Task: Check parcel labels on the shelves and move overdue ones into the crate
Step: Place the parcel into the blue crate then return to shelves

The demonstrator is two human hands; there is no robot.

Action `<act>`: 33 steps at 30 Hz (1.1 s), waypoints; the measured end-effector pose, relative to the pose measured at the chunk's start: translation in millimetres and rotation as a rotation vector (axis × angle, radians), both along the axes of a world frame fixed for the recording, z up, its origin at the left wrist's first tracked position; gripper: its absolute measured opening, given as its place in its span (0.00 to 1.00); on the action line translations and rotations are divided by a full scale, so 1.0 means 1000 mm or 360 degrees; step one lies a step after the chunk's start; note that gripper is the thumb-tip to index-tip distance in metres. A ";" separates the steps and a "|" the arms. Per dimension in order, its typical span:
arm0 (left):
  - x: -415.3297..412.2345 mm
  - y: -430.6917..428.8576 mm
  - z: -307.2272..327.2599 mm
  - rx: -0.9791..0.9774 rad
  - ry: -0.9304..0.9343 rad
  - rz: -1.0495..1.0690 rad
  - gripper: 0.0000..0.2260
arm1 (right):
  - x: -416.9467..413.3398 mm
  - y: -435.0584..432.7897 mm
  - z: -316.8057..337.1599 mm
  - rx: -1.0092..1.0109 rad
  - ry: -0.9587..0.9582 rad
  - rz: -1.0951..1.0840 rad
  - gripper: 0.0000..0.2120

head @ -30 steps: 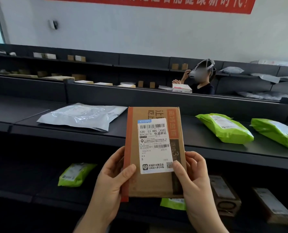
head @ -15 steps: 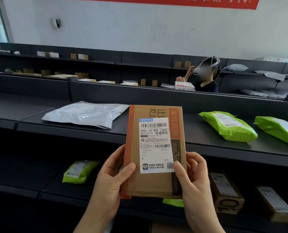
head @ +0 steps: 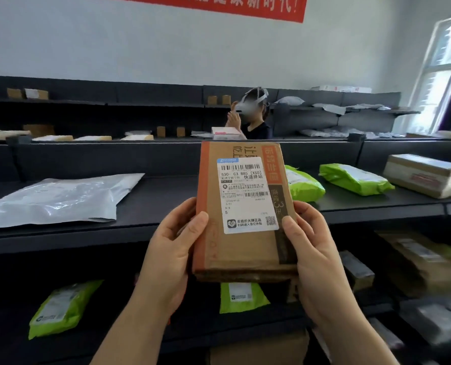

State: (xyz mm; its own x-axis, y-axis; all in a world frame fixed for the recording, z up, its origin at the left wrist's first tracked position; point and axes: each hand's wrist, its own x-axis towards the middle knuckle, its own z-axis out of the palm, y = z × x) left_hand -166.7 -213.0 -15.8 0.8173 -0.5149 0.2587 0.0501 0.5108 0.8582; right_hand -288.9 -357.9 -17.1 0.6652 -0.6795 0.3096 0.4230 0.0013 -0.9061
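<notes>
I hold a flat brown cardboard parcel (head: 245, 248) upright in front of me, above the black shelf (head: 166, 222). Its white shipping label (head: 242, 196) faces me, with barcodes and printed text. My left hand (head: 174, 248) grips the parcel's left edge, thumb on the front. My right hand (head: 313, 254) grips its right edge, thumb beside the label. No crate is in view.
On the top shelf lie a silver mailer bag (head: 58, 198), two green bags (head: 353, 177) and a taped box (head: 424, 175). The lower shelf holds green bags (head: 61, 309) and brown boxes (head: 424, 262). A person (head: 253, 117) stands behind the shelving. A cardboard box (head: 258, 349) sits below.
The view has swung to the right, so the silver bag now lies further left and a taped box and a window appear at the right. Both hands keep the same grip on the parcel.
</notes>
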 end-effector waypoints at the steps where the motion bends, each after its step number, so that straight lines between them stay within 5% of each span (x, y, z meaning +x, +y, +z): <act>1: -0.004 -0.008 0.004 0.0013 -0.0017 -0.0074 0.21 | -0.011 -0.002 0.003 0.0024 0.0001 -0.0068 0.13; 21: -0.254 -0.280 -0.096 0.0661 0.0091 -0.1587 0.19 | -0.323 -0.107 -0.089 0.0757 0.0212 -0.1500 0.13; 33: -0.445 -0.501 -0.143 0.0879 -0.0060 -0.1865 0.16 | -0.512 -0.301 -0.134 0.0967 0.0380 -0.1827 0.14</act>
